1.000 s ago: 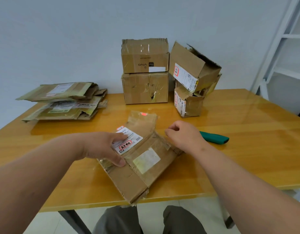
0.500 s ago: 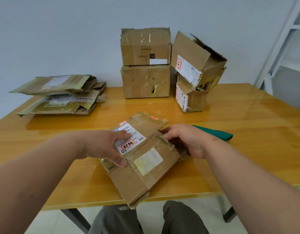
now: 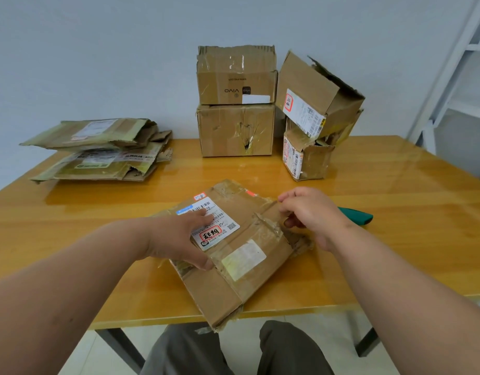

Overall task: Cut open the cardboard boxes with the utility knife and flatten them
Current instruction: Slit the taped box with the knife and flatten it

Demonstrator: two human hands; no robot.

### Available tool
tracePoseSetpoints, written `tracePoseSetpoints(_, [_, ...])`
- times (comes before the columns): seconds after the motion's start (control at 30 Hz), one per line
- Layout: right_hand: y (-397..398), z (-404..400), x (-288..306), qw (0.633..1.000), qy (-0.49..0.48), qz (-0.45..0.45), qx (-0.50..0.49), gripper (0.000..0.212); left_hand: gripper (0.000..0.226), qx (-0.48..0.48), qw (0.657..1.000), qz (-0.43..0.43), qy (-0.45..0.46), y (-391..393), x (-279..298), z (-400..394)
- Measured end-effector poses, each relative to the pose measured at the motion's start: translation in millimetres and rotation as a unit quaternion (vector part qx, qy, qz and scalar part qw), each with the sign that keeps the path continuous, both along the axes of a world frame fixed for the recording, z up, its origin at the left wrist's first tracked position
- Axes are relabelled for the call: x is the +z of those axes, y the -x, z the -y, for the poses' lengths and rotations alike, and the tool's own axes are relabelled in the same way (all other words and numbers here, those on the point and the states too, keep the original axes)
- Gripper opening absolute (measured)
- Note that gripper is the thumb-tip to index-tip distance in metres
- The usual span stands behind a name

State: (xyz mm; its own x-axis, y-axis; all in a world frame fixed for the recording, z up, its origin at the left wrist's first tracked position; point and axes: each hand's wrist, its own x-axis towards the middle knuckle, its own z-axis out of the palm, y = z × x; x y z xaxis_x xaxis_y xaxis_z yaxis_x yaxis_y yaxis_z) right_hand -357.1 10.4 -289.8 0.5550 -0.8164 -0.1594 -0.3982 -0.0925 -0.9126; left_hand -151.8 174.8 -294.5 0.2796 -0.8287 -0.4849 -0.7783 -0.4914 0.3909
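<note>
A: Where do we stand with the flattened box?

B: We have it lying slantwise on the surface, its near corner jutting past the front edge, above our knees. Our left hand lies spread on it, fingers nearly straight over the white shipping label, thumb pressing the cardboard at the near side.

A: And the right hand?

B: Its fingers are curled at the box's right edge, pinching what looks like a strip of clear tape there. The torn flap under the palm is crumpled; we cannot tell exactly how much of it we hold.

A: The utility knife?

B: Green, lying on the surface just behind our right wrist, partly hidden by it. Neither hand touches it.

A: What room do we have?

B: Bare wood to the right, out to the surface's far right corner. At the left rear sits a pile of flattened boxes, well apart from us. At the back edge against the wall stand two stacked boxes, and just right of them a tilted box leaning on a small box. A bare strip lies between those and ours.
</note>
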Motion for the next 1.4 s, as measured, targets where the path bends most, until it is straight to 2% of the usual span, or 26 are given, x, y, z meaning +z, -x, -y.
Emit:
tracePoseSetpoints(0.07, [5, -2, 0, 0.999, -0.034, -0.017, 0.021, 0.018, 0.11, -0.011, 1.0, 0.023, 0.0, 3, -1, 0])
tracePoseSetpoints(0.17, [7, -8, -3, 0.996, -0.001, -0.065, 0.062, 0.034, 0.11, -0.018, 0.998, 0.053, 0.003, 7, -1, 1])
tracePoseSetpoints(0.27, [5, -11, -3, 0.997, 0.014, -0.054, 0.051, 0.035, 0.109, -0.017, 0.998, 0.052, 0.016, 10, -2, 0])
tracePoseSetpoints(0.4, [1, -16, 3, 0.992, 0.06, -0.085, 0.066, 0.032, 0.11, -0.017, 0.998, 0.045, 0.028, 9, -4, -3])
tracePoseSetpoints(0.57, [8, -15, 5, 0.992, -0.061, -0.036, 0.103, 0.026, 0.11, -0.002, 1.0, 0.007, 0.027, 2, -2, -8])
tracePoseSetpoints(0.63, [10, -15, 4, 0.991, -0.057, -0.028, 0.12, 0.027, 0.111, -0.009, 0.999, 0.02, 0.025, 0, -2, -9])
tracePoseSetpoints(0.7, [10, -14, 4, 0.99, -0.017, -0.04, 0.135, 0.029, 0.112, -0.012, 0.999, 0.032, 0.023, 0, -3, -10])
tracePoseSetpoints(0.8, [13, -11, 7, 0.979, 0.1, -0.102, 0.143, 0.03, 0.112, -0.018, 0.998, 0.049, 0.025, 4, -5, -10])
tracePoseSetpoints(0.93, [17, -2, 1, 0.969, 0.187, -0.141, 0.08, 0.027, 0.109, -0.023, 0.998, 0.051, 0.024, 12, -5, -10])
tracePoseSetpoints(1.07, [7, -14, -5, 0.931, 0.35, -0.108, 0.011, 0.041, 0.107, -0.047, 0.995, 0.091, 0.001, 18, -3, -8])
tracePoseSetpoints(1.13, [-1, -31, -10, 0.892, 0.438, -0.09, 0.069, 0.053, 0.105, -0.073, 0.989, 0.131, -0.019, 21, -6, -9])
tracePoseSetpoints(1.17, [-5, -40, -16, 0.87, 0.462, -0.114, 0.129, 0.058, 0.103, -0.081, 0.985, 0.147, -0.027, 22, -8, -10])
tracePoseSetpoints(1.27, [-11, -54, -42, 0.813, 0.431, -0.272, 0.282, 0.07, 0.091, -0.081, 0.982, 0.165, -0.037, 26, -13, -12])
tracePoseSetpoints(1.33, [-9, -53, -52, 0.806, 0.394, -0.327, 0.298, 0.078, 0.081, -0.071, 0.982, 0.172, -0.036, 28, -15, -11])
tracePoseSetpoints(1.4, [-9, -51, -53, 0.805, 0.385, -0.342, 0.297, 0.088, 0.089, -0.062, 0.981, 0.179, -0.04, 31, -17, -11])
